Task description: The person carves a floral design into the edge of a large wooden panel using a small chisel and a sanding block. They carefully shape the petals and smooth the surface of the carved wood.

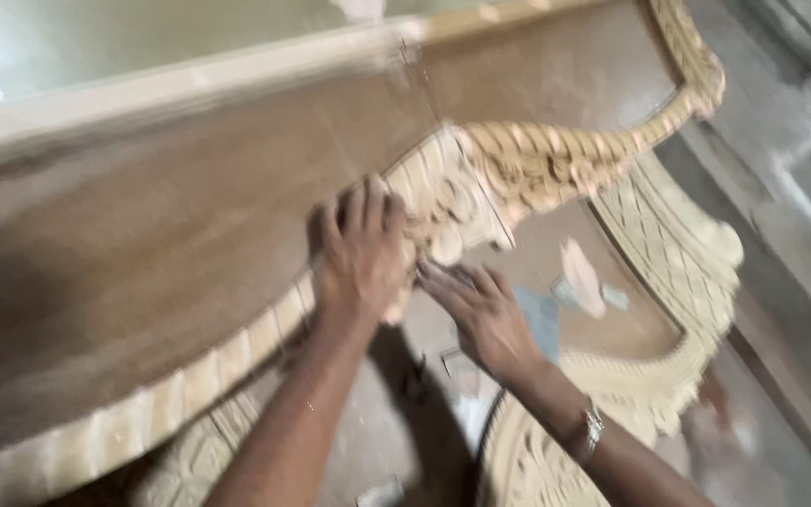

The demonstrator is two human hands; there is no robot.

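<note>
Item, nearest: right hand [481, 314], wrist with a metal bracelet [591, 432], lying palm down below and to the right of the carving, fingers [443, 280] straight, together and empty, tips pointing up-left and touching the lower edge of the carved wooden scroll [443, 202]. Item: left hand [360, 258], the nearer of the two to the scroll, laid flat over its left end, fingers slightly apart, pressing rather than gripping; whether the thumb hooks under the edge cannot be told through the blur. Item: carved wooden scroll, pale, at the inner edge of the brown panel [190, 225], its long axis following a beaded border [190, 385] that climbs from lower left to upper right. Item, beyond: pale carved lattice frame [687, 263] curving to the right; farthest, grey floor [800, 188].
</note>
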